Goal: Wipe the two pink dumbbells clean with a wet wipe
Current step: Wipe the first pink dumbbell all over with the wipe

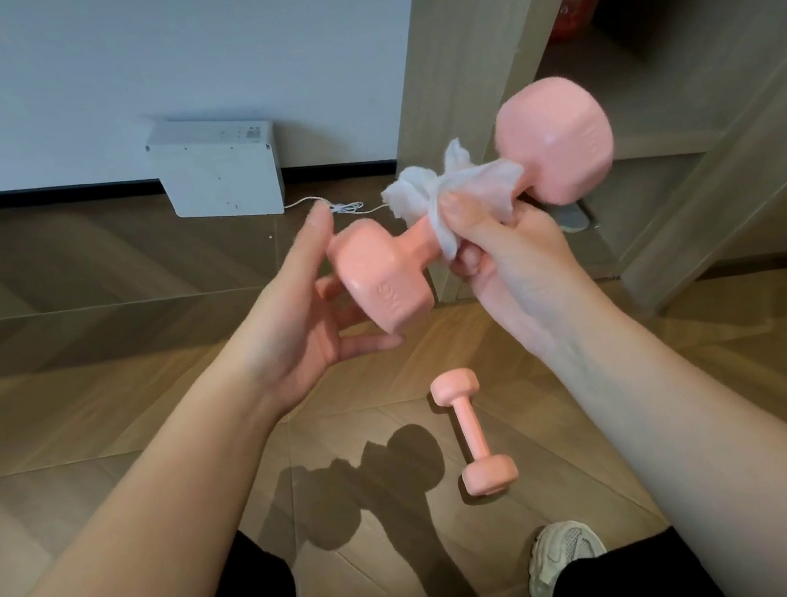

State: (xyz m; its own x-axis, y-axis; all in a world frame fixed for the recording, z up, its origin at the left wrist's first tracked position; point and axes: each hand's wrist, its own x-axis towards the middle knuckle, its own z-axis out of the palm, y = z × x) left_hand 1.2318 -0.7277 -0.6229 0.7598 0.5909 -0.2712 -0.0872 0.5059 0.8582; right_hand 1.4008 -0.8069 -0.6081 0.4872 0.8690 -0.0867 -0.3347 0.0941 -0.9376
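Note:
A pink dumbbell (557,140) is held up in the air, tilted, its far head up right and its near head low left. My right hand (503,248) grips its handle through a crumpled white wet wipe (456,188) wrapped around the bar. My left hand (300,314) cups the near head with straight, spread fingers touching its end. A second pink dumbbell (474,433) lies on the wooden floor below, between my arms.
A white flat box (220,176) leans against the wall, with a thin white cable (339,205) on the floor. A wooden door frame (444,55) and an open cabinet stand at the right. My shoe (561,567) is at the bottom.

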